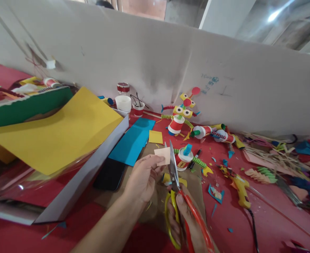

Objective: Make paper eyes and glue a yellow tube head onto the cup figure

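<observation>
Pinched in my left hand [144,177] is a small piece of pale peach paper [163,155], held upright over the brown cardboard. My right hand [188,214] grips a pair of scissors [174,172] with one yellow and one red handle. Their blades point up and stand parted at the right edge of the paper; whether they touch it I cannot tell. Just behind the blades lies a paper-cup figure [184,159] with a blue folded strip on top and green pleated arms. A yellow paper square [155,137] rests beyond my left hand.
At left, a white box [83,179] holds a large yellow sheet [62,130]. Blue paper [133,140] and a black phone [109,174] lie beside it. A yellow glue gun [240,191] with its cord sits at right. Finished cup figures [176,124] stand against the wall.
</observation>
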Available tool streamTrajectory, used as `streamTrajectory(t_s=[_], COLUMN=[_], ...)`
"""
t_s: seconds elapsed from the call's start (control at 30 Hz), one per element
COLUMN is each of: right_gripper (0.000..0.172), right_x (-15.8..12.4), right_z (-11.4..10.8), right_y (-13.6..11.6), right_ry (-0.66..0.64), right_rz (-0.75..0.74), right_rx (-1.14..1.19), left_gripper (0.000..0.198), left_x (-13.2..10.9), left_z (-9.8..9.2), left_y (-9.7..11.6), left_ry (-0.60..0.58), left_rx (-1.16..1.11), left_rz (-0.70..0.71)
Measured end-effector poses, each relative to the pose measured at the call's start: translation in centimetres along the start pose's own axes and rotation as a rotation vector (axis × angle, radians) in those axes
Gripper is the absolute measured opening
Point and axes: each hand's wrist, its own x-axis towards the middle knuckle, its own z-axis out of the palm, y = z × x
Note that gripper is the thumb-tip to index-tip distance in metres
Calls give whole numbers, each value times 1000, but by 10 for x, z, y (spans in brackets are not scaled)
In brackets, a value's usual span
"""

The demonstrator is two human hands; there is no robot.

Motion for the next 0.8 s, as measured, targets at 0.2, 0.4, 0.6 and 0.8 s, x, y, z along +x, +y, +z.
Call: streamTrajectory(t_s=[0.2,0.4,0.6,0.8], right_gripper=[34,35,34,34], right_x=[-1,-2,-2,-2], right_z=[-1,-1,1,4], right_y=[3,4,4,3], right_ry=[4,11,28,47], right_rz=[9,30,42,41], right_rx=[9,23,27,23], left_gripper=[7,7,6,8], left_x=[1,4,4,4], left_z=[0,-3,-4,-3], left_y=[2,2,4,6], left_ry=[36,43,21,43], left_rx=[0,16,26,29], left_rz=[2,14,31,32])
